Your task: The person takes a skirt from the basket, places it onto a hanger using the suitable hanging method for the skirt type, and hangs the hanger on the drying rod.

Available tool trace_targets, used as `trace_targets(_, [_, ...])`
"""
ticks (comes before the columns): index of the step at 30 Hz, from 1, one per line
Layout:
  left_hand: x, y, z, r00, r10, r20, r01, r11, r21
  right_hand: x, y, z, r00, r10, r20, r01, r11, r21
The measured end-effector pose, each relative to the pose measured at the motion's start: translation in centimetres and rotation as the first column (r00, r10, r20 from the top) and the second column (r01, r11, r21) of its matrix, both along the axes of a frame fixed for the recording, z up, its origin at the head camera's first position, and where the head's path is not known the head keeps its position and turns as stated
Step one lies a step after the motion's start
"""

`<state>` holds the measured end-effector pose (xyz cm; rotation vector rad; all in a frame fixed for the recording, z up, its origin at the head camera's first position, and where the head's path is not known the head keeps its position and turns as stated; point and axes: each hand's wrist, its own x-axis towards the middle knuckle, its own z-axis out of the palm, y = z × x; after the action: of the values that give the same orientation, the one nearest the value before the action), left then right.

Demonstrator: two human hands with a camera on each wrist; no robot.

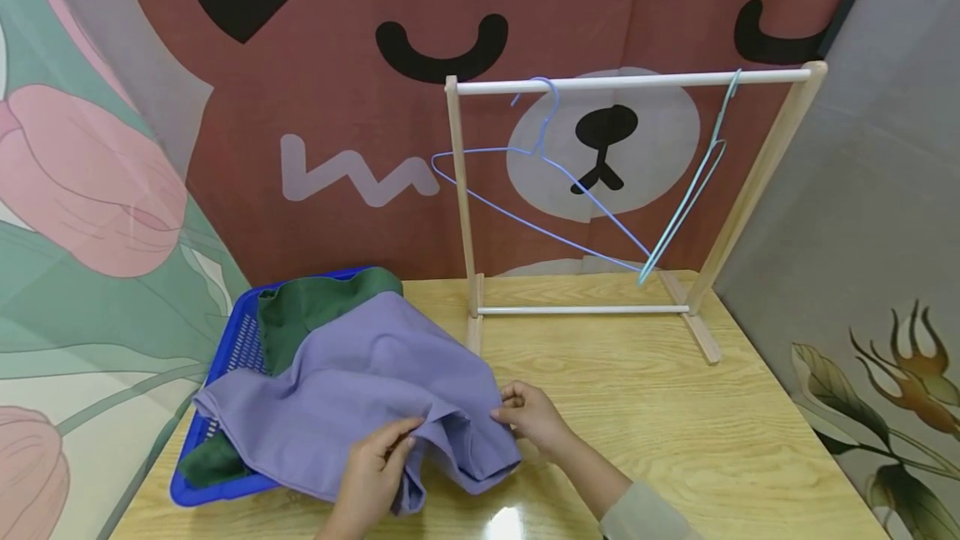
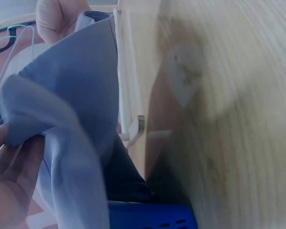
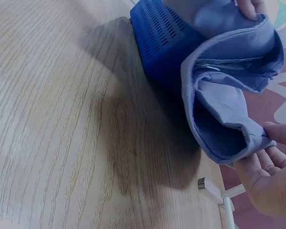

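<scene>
A purple garment (image 1: pixel 360 373) lies bunched over the basket, and its open hem hangs past the basket's near right side. My left hand (image 1: pixel 372 473) pinches the near edge of that hem between thumb and fingers. On the right, my right hand (image 1: pixel 534 418) pinches another part of the edge. The right wrist view shows the garment's opening (image 3: pixel 224 129) gaping between the two hands, with folds inside. Beneath the purple cloth, a green cloth (image 1: pixel 311 311) shows at the back and at the near left corner of the basket.
The blue plastic basket (image 1: pixel 225 492) stands on the left of the wooden table (image 1: pixel 645 432). Behind it to the right is a wooden rack (image 1: pixel 462 198) with a white top bar (image 1: pixel 637 82). A blue hanger (image 1: pixel 540 227) and a light teal hanger (image 1: pixel 686 202) hang from it.
</scene>
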<state>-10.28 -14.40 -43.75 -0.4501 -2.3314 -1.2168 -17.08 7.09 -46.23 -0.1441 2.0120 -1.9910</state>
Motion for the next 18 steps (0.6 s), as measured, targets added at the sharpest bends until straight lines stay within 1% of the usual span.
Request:
trace_targets(4, [0.1, -0.2, -0.5, 0.997, -0.017, 0.07, 0.018, 1.0, -0.019, 0.1, 0.0, 0.0, 1.0, 0.008, -0.011, -0.008, 1.0, -0.001])
trace_targets(8, [0.1, -0.4, -0.8, 0.989, -0.028, 0.144, 0.031, 0.999, -0.017, 0.3, -0.1, 0.4, 1.0, 0.01, -0.012, -0.01, 1.0, 0.0])
trace_targets(10, [0.1, -0.4, -0.9, 0.988, -0.025, 0.152, 0.029, 0.999, -0.026, 0.5, -0.2, 0.6, 1.0, 0.015, -0.012, -0.015, 1.0, -0.002])
trace_targets(15, [0.0, -0.5, -1.3, 0.991, -0.02, 0.13, 0.028, 0.998, -0.062, 0.7, -0.3, 0.8, 1.0, 0.018, -0.017, -0.018, 1.0, -0.012])
trace_targets(18, [0.0, -0.4, -1.3, 0.993, -0.025, 0.115, 0.032, 0.998, -0.056, 0.7, -0.4, 0.8, 1.0, 0.019, -0.019, -0.019, 1.0, -0.021])
